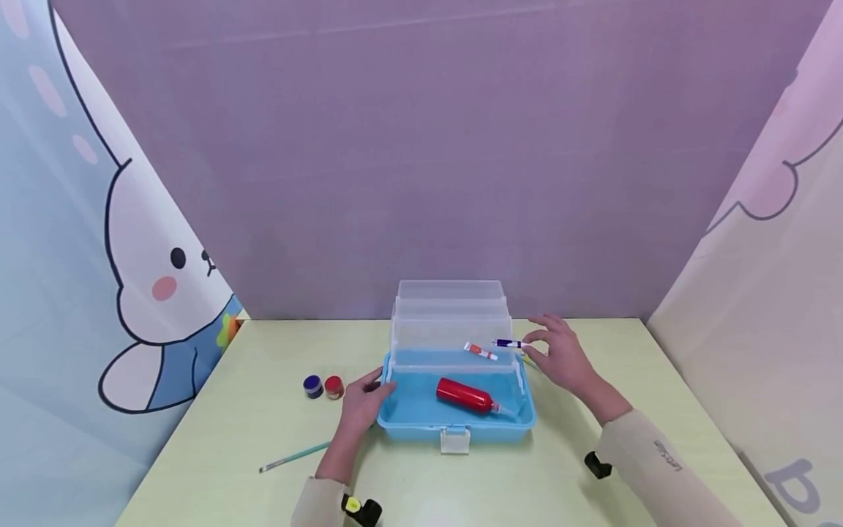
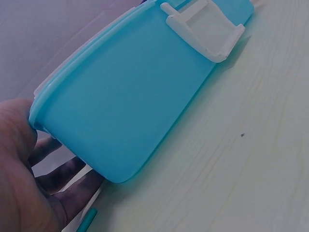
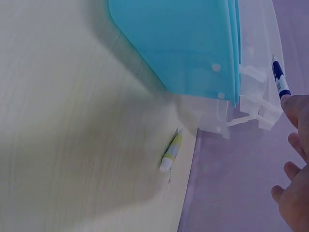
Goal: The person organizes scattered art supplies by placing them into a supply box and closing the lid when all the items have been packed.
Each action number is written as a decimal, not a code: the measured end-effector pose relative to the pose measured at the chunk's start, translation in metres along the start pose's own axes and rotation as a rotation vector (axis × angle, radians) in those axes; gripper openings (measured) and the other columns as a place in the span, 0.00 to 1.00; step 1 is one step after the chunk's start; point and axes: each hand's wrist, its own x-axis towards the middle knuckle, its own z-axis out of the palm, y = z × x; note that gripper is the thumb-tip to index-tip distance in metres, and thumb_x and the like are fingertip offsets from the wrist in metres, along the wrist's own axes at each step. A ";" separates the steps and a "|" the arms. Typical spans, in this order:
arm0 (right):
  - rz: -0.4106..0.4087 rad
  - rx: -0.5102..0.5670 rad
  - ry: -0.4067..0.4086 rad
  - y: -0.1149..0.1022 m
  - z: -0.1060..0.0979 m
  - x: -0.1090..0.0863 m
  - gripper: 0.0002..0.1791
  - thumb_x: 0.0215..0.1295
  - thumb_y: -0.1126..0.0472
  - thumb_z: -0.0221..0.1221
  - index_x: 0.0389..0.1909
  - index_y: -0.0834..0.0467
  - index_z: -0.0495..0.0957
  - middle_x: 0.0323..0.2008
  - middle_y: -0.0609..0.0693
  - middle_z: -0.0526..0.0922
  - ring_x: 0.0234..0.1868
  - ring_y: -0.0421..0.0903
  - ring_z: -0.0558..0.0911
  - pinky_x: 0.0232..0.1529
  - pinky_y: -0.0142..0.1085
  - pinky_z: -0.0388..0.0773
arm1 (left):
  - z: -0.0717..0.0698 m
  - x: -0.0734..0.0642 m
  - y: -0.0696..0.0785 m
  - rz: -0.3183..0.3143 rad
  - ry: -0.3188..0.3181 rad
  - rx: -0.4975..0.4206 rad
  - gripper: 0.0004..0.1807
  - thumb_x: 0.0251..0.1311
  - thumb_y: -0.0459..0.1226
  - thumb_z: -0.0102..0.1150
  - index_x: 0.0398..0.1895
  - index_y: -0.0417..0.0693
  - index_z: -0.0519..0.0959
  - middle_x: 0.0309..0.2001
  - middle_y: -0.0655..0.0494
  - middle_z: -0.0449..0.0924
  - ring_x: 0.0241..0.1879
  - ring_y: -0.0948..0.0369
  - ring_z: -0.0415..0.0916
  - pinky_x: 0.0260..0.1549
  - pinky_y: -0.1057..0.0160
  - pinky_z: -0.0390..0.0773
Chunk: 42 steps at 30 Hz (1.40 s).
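A light blue storage box (image 1: pixel 421 433) stands on the table, its clear lid (image 1: pixel 450 289) raised at the back. My left hand (image 1: pixel 358 406) grips the box's left rim, thumb on top and fingers against the outer side in the left wrist view. Above the box's right rear, my right hand (image 1: pixel 563 355) pinches a dark blue and white paint tube (image 3: pixel 278 77) between thumb and finger. Inside the box lies a red bottle (image 1: pixel 464 395) with a pale nozzle. A red and white paint tube (image 1: pixel 481 351) shows behind it, against the clear plastic.
A yellow paint tube (image 3: pixel 171 152) lies on the table (image 1: pixel 276 366) beside the box's right rear corner. Left of the box are a blue paint jar (image 1: pixel 312 386), a red paint jar (image 1: pixel 334 388) and a teal paintbrush (image 1: pixel 296 457). A purple curtain (image 1: pixel 448 161) hangs behind.
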 end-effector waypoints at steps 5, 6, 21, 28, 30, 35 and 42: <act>0.000 0.008 0.008 -0.003 0.002 0.002 0.04 0.57 0.64 0.68 0.34 0.59 0.86 0.59 0.63 0.74 0.66 0.66 0.62 0.63 0.66 0.54 | -0.001 0.000 -0.002 -0.004 -0.009 0.001 0.29 0.58 0.45 0.66 0.64 0.50 0.75 0.51 0.44 0.79 0.49 0.49 0.76 0.48 0.47 0.78; 0.001 0.006 0.008 -0.003 0.003 0.003 0.04 0.57 0.64 0.68 0.34 0.59 0.86 0.59 0.63 0.74 0.66 0.66 0.62 0.62 0.66 0.55 | -0.001 0.000 -0.002 -0.002 -0.011 0.000 0.29 0.58 0.45 0.66 0.64 0.50 0.75 0.51 0.44 0.79 0.48 0.49 0.76 0.47 0.48 0.78; -0.008 0.022 0.021 -0.010 0.008 0.020 0.05 0.59 0.63 0.68 0.35 0.59 0.86 0.59 0.62 0.74 0.66 0.65 0.63 0.61 0.65 0.58 | -0.002 0.002 0.003 0.027 -0.027 -0.013 0.29 0.58 0.45 0.66 0.63 0.48 0.75 0.50 0.44 0.79 0.47 0.49 0.76 0.47 0.48 0.78; 0.022 0.056 0.020 -0.013 0.014 0.022 0.06 0.60 0.61 0.67 0.37 0.59 0.86 0.61 0.61 0.73 0.67 0.64 0.61 0.62 0.63 0.59 | -0.003 0.002 0.002 0.024 -0.028 -0.015 0.29 0.58 0.46 0.66 0.63 0.48 0.76 0.49 0.44 0.79 0.46 0.50 0.76 0.47 0.49 0.78; 0.031 0.062 0.020 -0.014 0.016 0.022 0.06 0.60 0.61 0.67 0.37 0.58 0.86 0.61 0.61 0.72 0.68 0.64 0.61 0.62 0.63 0.59 | -0.003 0.002 0.000 0.027 -0.028 -0.017 0.29 0.58 0.46 0.66 0.63 0.48 0.76 0.48 0.45 0.80 0.46 0.50 0.76 0.47 0.49 0.79; 0.037 0.071 0.020 -0.015 0.019 0.021 0.07 0.61 0.60 0.66 0.38 0.58 0.85 0.62 0.61 0.72 0.68 0.63 0.61 0.62 0.62 0.60 | -0.003 0.001 -0.002 0.033 -0.028 -0.016 0.29 0.58 0.45 0.66 0.63 0.48 0.76 0.48 0.45 0.80 0.46 0.51 0.76 0.47 0.49 0.78; 0.028 0.031 0.020 -0.019 0.019 0.024 0.08 0.60 0.59 0.67 0.38 0.57 0.86 0.61 0.60 0.73 0.67 0.63 0.62 0.62 0.62 0.61 | -0.002 0.001 -0.002 0.023 -0.022 -0.005 0.29 0.58 0.45 0.66 0.63 0.48 0.76 0.49 0.44 0.79 0.47 0.50 0.76 0.48 0.48 0.78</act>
